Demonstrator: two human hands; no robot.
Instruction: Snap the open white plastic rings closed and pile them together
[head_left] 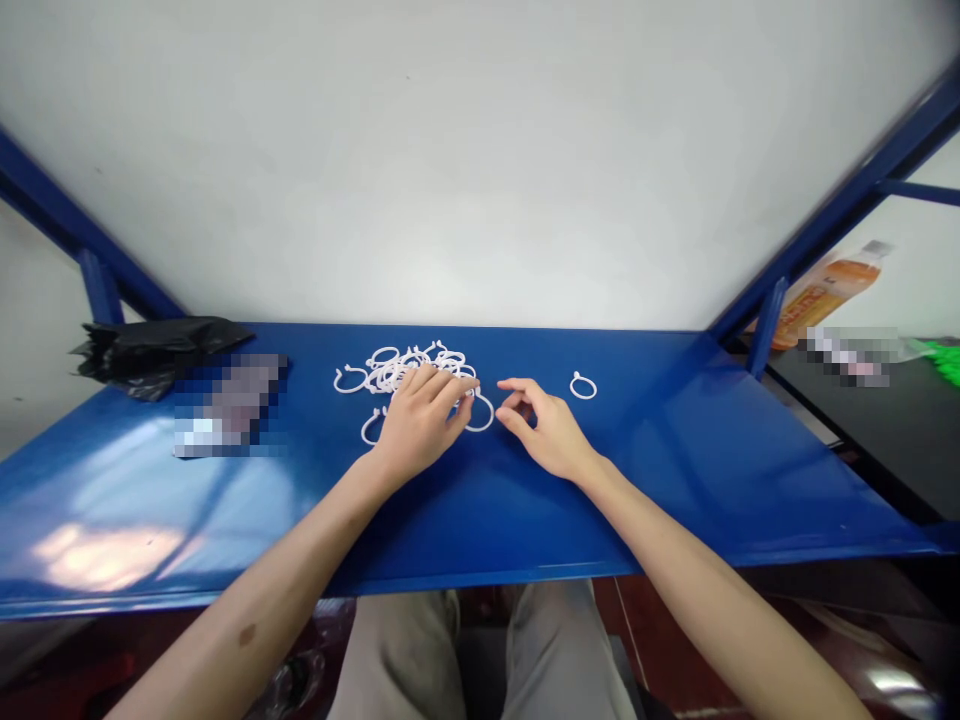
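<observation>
– One white plastic ring lies apart at right on the blue shelf; heap of rings apparently still to go through?
– Yes; left hand flat on heap, fingers stretched, gripping nothing; right hand loosely curled, empty, beside a loose ring.

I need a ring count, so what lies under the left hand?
The left hand lies over the near edge of the pile of white rings. A ring pokes out at its left, a second ring at its fingertips. Whatever lies beneath the palm is covered.
</observation>
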